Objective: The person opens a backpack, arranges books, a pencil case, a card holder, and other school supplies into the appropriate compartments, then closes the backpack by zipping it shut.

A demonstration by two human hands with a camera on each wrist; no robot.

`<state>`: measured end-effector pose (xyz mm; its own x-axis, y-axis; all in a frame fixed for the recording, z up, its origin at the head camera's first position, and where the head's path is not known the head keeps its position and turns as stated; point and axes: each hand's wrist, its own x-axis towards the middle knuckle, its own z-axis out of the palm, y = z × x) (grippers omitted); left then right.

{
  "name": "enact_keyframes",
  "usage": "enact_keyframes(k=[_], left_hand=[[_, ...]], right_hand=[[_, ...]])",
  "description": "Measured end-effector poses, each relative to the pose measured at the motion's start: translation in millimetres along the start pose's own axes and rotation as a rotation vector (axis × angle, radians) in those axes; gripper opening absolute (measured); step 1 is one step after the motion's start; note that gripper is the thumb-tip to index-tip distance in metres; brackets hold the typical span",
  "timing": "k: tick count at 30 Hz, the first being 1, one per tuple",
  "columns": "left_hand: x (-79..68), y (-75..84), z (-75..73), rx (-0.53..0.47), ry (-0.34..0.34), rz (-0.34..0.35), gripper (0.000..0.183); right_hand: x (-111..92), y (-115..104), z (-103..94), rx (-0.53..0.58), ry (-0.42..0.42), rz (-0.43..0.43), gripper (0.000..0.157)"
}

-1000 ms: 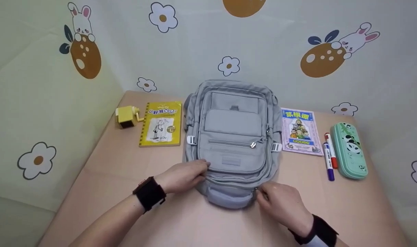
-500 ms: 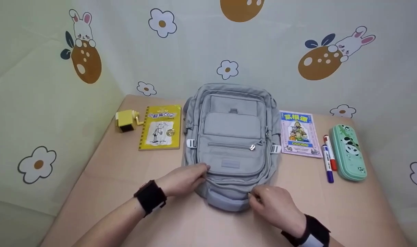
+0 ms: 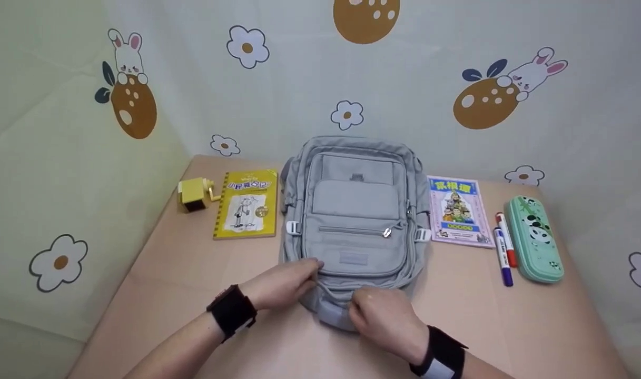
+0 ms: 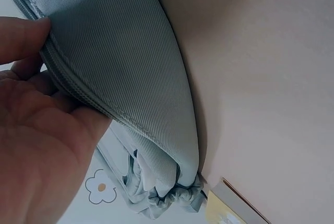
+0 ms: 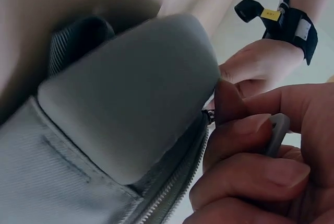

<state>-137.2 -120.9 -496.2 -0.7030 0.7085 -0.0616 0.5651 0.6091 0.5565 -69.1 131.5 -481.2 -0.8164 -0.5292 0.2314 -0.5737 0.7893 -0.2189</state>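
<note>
A grey backpack (image 3: 358, 200) lies front side up on the table, its padded top handle (image 5: 130, 93) toward the person. My left hand (image 3: 280, 284) pinches the fabric edge along the zipper (image 4: 78, 92) at the bag's near left corner. Curled fingers of my right hand (image 3: 386, 318) grip the zipper pull (image 5: 279, 134) near the middle of the bag's near end, just above the handle. In the right wrist view the slider (image 5: 210, 116) shows beside the fingertips. Behind it the zipper's toothed edges (image 5: 164, 200) stand apart. The bag's inside is hidden.
Left of the bag lie a yellow book (image 3: 246, 205) and a yellow crank pencil sharpener (image 3: 194, 193). To its right are a pink-and-blue book (image 3: 460, 211), a blue marker (image 3: 503, 258), a red marker (image 3: 507, 242) and a green panda pencil case (image 3: 535, 239). Patterned cloth (image 3: 299, 79) hangs behind.
My right hand has moved left along the bag's near end with the zipper pull. My left hand keeps its hold at the corner. The head view has tilted slightly upward.
</note>
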Motion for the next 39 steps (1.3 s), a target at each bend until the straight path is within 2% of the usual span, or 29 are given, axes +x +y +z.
enact_keyframes(k=[2,7,11,15,18,21,28,34,39], left_hand=[[-1.6,-0.1,2.1,-0.005,0.000,-0.009,0.016],[-1.3,-2.7,2.6,0.043,0.018,0.023,0.007],[-2.0,-7.0,-2.4,0.069,0.042,0.074,0.006],[-9.8,-13.8,-10.5,0.118,0.030,0.095,0.010],[-16.8,-19.0,-15.9,0.147,0.028,0.078,0.011],[-20.0,-22.6,-17.1,0.134,0.052,0.066,0.009],[-17.4,-22.8,-9.8,0.119,0.085,0.028,0.010],[-14.9,-22.9,-5.5,0.084,0.082,-0.013,0.034],[-14.3,-22.6,-4.4,0.051,0.085,-0.038,0.038]], right_hand=[[-1.1,2.0,0.5,0.013,-0.015,0.005,0.031],[-4.2,9.2,-1.1,0.058,-0.067,0.049,0.034],[-4.4,12.3,-1.5,0.060,-0.080,0.059,0.035],[-5.2,12.9,-0.4,0.057,-0.074,0.054,0.035],[-4.9,12.0,-0.3,0.056,-0.072,0.057,0.035],[-3.4,9.9,-0.6,0.057,-0.077,0.061,0.033],[2.9,3.0,0.0,0.084,-0.076,0.055,0.033],[6.7,-2.0,2.5,0.126,-0.071,0.056,0.032],[9.6,-9.1,6.8,0.114,-0.005,0.009,0.031]])
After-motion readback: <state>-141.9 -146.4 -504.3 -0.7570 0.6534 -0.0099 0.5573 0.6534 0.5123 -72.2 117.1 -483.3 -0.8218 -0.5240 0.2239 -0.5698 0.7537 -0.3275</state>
